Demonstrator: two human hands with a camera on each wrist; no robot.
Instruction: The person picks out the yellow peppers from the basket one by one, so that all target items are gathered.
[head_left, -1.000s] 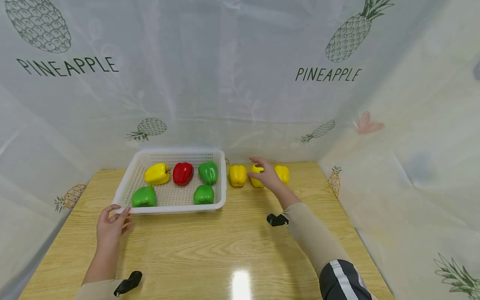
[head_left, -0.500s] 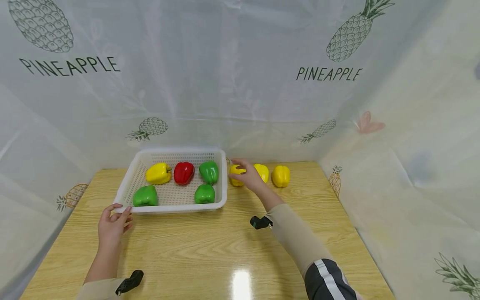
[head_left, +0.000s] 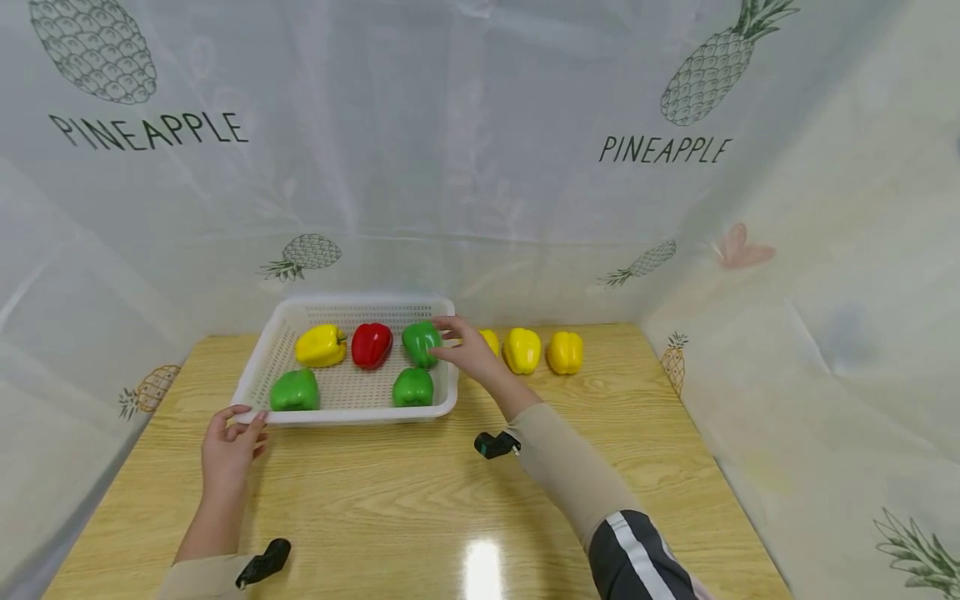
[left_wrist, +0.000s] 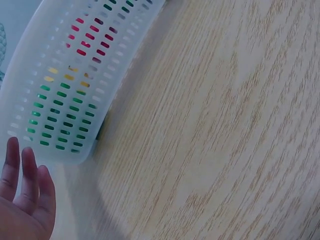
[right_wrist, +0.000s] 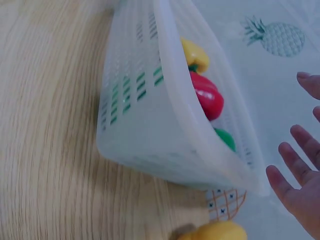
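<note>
My left hand [head_left: 228,446] holds the near left corner of a white plastic basket [head_left: 345,418], thumb and forefinger at the rim. Straight fingers [left_wrist: 29,182] show beside the basket's outer wall in the left wrist view. Over the basket's right rim reaches my right hand [head_left: 474,357], fingers spread and nothing in them. Just left of its fingertips lies a green bell pepper [head_left: 420,344]. The basket also holds a red bell pepper [head_left: 372,346], a yellow bell pepper [head_left: 321,346] and green bell peppers at the front right [head_left: 413,388] and front left [head_left: 295,392].
Right of the basket, yellow bell peppers stand in a row on the wooden table [head_left: 375,492]: one [head_left: 491,339] partly behind my right hand, one in the middle [head_left: 522,350] and one at the right end [head_left: 566,352]. A pineapple-print sheet [head_left: 480,183] hangs behind the table.
My right hand has moved left, from above the yellow bell peppers on the table to over the basket's right rim, staying empty. The left hand has stayed at the basket's corner.
</note>
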